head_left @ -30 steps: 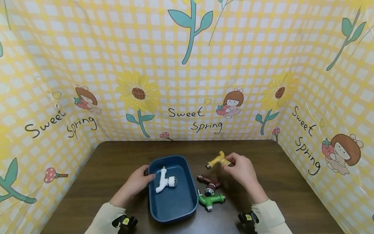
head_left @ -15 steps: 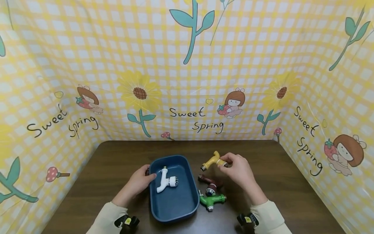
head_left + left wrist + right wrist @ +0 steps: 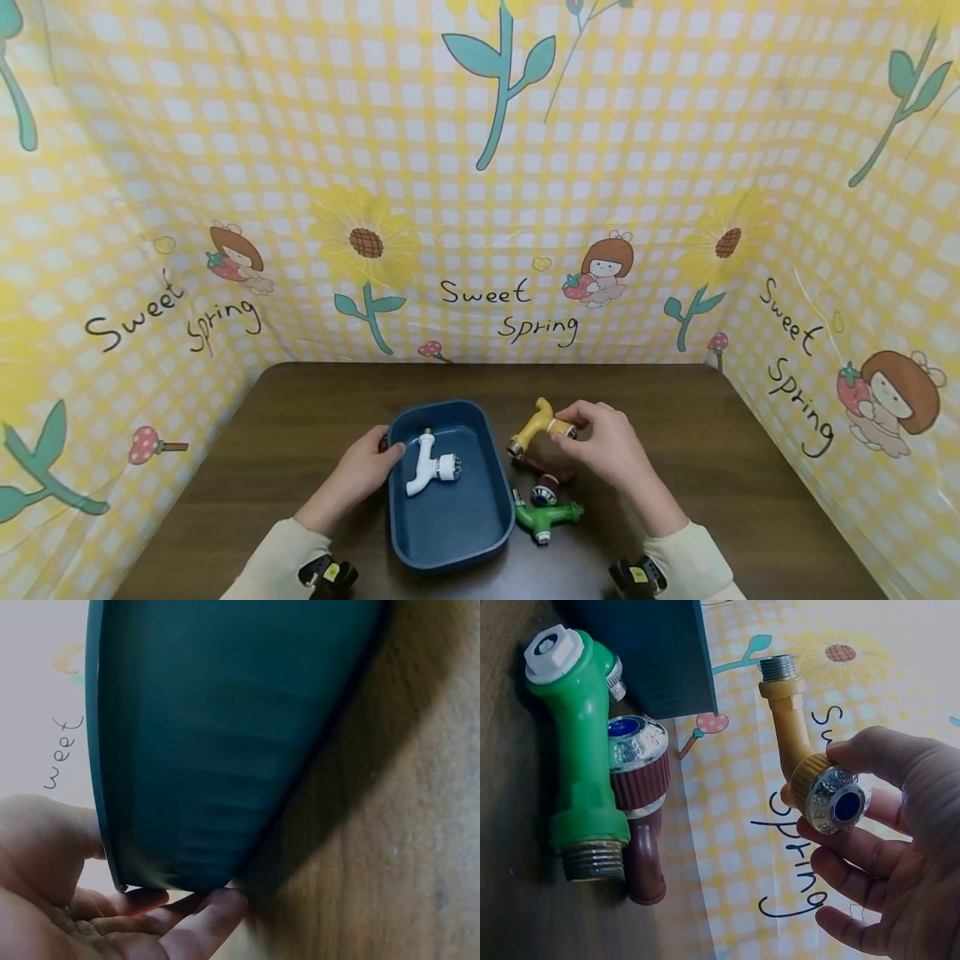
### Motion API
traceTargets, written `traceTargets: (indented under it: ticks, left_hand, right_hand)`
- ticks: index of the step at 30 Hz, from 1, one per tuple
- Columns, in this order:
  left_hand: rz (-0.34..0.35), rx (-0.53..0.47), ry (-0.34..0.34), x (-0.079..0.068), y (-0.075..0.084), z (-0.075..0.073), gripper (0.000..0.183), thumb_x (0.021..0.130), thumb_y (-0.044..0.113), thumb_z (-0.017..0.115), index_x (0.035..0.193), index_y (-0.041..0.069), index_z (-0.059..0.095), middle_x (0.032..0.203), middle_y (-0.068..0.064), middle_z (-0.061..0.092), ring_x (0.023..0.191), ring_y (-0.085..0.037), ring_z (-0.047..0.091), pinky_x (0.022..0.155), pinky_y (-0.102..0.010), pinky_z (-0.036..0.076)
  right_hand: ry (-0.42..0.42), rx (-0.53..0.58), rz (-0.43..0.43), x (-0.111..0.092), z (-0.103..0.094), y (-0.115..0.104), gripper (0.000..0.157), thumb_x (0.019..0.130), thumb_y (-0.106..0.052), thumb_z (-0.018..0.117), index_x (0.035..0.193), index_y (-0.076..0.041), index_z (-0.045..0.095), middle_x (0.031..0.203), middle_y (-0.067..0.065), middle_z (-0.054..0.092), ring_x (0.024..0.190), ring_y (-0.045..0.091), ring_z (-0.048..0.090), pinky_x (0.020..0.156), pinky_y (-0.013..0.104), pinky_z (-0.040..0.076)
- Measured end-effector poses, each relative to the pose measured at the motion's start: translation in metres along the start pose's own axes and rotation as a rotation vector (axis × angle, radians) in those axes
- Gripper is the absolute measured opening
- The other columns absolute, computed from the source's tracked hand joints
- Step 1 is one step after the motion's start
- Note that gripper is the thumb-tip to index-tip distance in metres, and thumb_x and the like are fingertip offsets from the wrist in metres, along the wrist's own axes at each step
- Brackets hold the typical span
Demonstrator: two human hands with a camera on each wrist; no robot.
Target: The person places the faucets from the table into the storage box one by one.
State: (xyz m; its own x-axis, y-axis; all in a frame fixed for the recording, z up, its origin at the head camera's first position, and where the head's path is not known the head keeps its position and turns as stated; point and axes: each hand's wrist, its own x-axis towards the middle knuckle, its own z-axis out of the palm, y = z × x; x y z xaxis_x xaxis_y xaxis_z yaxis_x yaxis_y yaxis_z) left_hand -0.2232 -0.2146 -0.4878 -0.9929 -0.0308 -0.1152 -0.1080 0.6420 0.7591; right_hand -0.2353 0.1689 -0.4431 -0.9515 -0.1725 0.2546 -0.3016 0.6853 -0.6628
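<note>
My right hand pinches a yellow faucet by its ribbed knob, thumb on one side and fingers on the other. In the right wrist view the faucet's threaded metal end points away from the hand. My left hand grips the left rim of a blue tray, its thumb over the edge; the left wrist view shows fingertips against the tray's outer wall. Inside the tray lies a white faucet. Right of the tray, a maroon faucet lies partly hidden behind the yellow one, beside a green faucet.
The brown wooden table carries the tray and the loose faucets. A yellow checked cloth with printed flowers and lettering hangs behind it and along both sides.
My right hand has moved left and slightly nearer with the yellow faucet, which now overlaps the maroon one in the head view. The left hand keeps its grip on the tray.
</note>
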Motion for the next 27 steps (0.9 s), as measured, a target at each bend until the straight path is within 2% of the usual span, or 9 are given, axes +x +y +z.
traceTargets:
  ticks: [5, 14, 20, 24, 27]
  left_hand:
    - [0.004, -0.001, 0.006, -0.002, 0.002, 0.001, 0.045, 0.105, 0.026, 0.054, 0.141, -0.001, 0.053, 0.135, -0.022, 0.061, 0.115, -0.033, 0.061, 0.101, -0.058, 0.05]
    - [0.004, 0.0, 0.002, -0.001, 0.003, 0.001, 0.045, 0.105, 0.025, 0.054, 0.141, -0.002, 0.053, 0.133, -0.021, 0.062, 0.113, -0.031, 0.061, 0.099, -0.056, 0.051]
    - [0.017, 0.015, 0.011, 0.001, 0.001, 0.002, 0.044, 0.104, 0.025, 0.054, 0.14, -0.001, 0.053, 0.13, -0.02, 0.064, 0.11, -0.029, 0.061, 0.098, -0.055, 0.051]
    - [0.018, 0.018, 0.01, 0.002, -0.001, 0.002, 0.046, 0.104, 0.025, 0.054, 0.141, -0.001, 0.052, 0.132, -0.02, 0.063, 0.112, -0.03, 0.061, 0.099, -0.055, 0.051]
    - [0.024, 0.024, 0.009, 0.003, -0.001, 0.002, 0.046, 0.104, 0.025, 0.054, 0.141, -0.002, 0.052, 0.133, -0.021, 0.063, 0.113, -0.03, 0.061, 0.099, -0.055, 0.051]
  right_hand:
    - [-0.007, -0.002, -0.011, -0.003, 0.001, -0.002, 0.021, 0.082, -0.031, 0.085, 0.101, -0.027, 0.077, 0.092, -0.009, 0.067, 0.088, 0.015, 0.057, 0.071, 0.032, 0.049]
    - [-0.011, 0.015, -0.042, -0.002, 0.001, -0.009, 0.02, 0.082, -0.032, 0.086, 0.1, -0.029, 0.077, 0.093, -0.011, 0.067, 0.091, 0.017, 0.06, 0.075, 0.033, 0.05]
    - [-0.044, 0.048, -0.059, 0.001, 0.003, -0.014, 0.02, 0.083, -0.032, 0.085, 0.101, -0.031, 0.076, 0.097, -0.008, 0.071, 0.092, 0.013, 0.059, 0.078, 0.035, 0.05]
    - [-0.066, 0.073, -0.051, 0.003, 0.006, -0.017, 0.02, 0.083, -0.03, 0.085, 0.101, -0.031, 0.076, 0.097, -0.007, 0.072, 0.094, 0.02, 0.061, 0.078, 0.036, 0.049]
    - [-0.069, 0.092, -0.04, 0.004, 0.01, -0.02, 0.02, 0.082, -0.03, 0.085, 0.099, -0.032, 0.076, 0.095, -0.011, 0.07, 0.096, 0.023, 0.062, 0.078, 0.036, 0.049]
